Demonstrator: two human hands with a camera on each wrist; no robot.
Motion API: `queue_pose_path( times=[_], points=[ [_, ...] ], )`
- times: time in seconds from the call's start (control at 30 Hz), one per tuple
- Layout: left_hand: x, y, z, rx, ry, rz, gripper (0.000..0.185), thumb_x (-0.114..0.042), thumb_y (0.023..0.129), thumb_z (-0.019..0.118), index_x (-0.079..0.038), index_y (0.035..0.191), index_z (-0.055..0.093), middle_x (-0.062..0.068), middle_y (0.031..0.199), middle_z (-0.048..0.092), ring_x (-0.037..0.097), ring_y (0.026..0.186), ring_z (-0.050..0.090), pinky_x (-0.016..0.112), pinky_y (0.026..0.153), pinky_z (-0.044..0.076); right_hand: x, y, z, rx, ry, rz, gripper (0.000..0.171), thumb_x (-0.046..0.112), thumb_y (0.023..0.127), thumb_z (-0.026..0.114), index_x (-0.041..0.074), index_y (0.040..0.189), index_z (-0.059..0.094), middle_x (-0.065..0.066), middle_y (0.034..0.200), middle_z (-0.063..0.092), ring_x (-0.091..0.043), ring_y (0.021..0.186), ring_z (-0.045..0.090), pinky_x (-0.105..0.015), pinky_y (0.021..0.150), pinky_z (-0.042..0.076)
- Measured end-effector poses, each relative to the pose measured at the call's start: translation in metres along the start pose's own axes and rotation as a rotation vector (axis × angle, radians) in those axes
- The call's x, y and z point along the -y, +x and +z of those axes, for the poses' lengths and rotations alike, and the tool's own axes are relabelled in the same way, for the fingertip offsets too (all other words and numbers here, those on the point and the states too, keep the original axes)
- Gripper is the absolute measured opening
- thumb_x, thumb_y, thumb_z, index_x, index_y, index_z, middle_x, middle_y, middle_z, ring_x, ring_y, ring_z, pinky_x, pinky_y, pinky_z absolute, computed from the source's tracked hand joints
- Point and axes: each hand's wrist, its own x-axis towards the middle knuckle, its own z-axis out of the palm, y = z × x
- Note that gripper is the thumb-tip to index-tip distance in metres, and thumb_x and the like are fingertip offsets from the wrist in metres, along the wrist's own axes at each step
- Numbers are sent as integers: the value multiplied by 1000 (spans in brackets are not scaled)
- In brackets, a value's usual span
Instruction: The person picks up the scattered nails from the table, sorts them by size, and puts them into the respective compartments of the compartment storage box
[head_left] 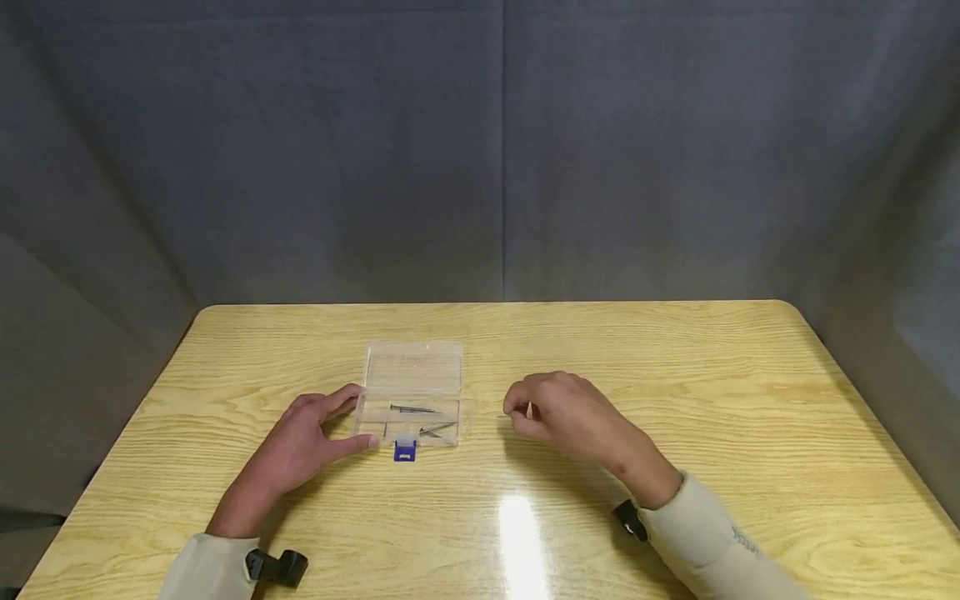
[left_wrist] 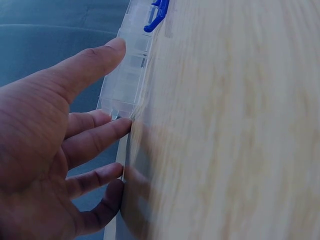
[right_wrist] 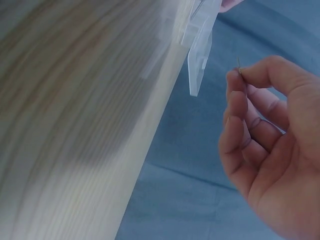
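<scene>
A clear plastic organizer box (head_left: 408, 392) lies on the table with its lid raised at the back and a blue latch (head_left: 405, 451) at the front. Several dark nails (head_left: 415, 409) lie in its compartments. My left hand (head_left: 303, 442) holds the box at its left end, thumb along the front edge and index finger by the back left corner. To the right of the box, my right hand (head_left: 562, 412) is raised over the table. Its thumb and index finger pinch a small thin nail (right_wrist: 239, 62), whose end sticks out beyond the fingertips.
The wooden table (head_left: 720, 400) extends around both hands, with a bright light reflection in front. Grey curtains (head_left: 480, 167) stand behind it and at both sides. Dark camera mounts (head_left: 277, 567) sit on the wrists over light sleeves.
</scene>
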Motion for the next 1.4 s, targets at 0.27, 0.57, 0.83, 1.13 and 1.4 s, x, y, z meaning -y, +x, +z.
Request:
queue_pose_path(
  times=[0.27, 0.57, 0.83, 1.13, 1.4],
  points=[
    [-1, 0, 1, 1, 2, -8, 87, -57, 86, 79, -4, 150, 53, 20, 140, 61, 47, 133, 44, 66, 103, 39, 9, 15, 7, -5, 46, -50, 14, 0, 89, 68, 11, 89, 75, 11, 83, 67, -4, 69, 59, -21, 62, 50],
    [-1, 1, 1, -4, -4, -7, 86, -56, 86, 80, -5, 150, 54, 19, 140, 61, 46, 133, 44, 65, 104, 39, 18, 25, 15, -5, 54, -63, 11, 2, 90, 70, 12, 91, 75, 10, 84, 69, -2, 72, 61, -18, 62, 50],
    [0, 1, 1, -8, -6, -1, 85, -54, 86, 81, -4, 149, 55, 20, 140, 61, 46, 132, 45, 65, 104, 39, 26, 34, 23, 6, 90, -56, 9, 5, 90, 75, 13, 93, 75, 11, 87, 69, -2, 72, 61, -19, 61, 50],
    [-1, 1, 0, -13, -19, 9, 83, -53, 86, 82, -5, 148, 56, 19, 138, 62, 46, 132, 45, 65, 105, 38, 33, 50, 36, 9, 125, -85, 9, 5, 90, 74, 14, 93, 74, 8, 89, 70, -2, 72, 59, -19, 61, 48],
    [-2, 0, 0, -12, -21, 3, 82, -51, 86, 82, -5, 149, 56, 18, 139, 62, 45, 131, 45, 65, 105, 38, 41, 64, 46, 27, 103, -88, 10, 8, 90, 77, 18, 92, 74, 12, 86, 69, 0, 62, 51, -19, 54, 43]
  ],
)
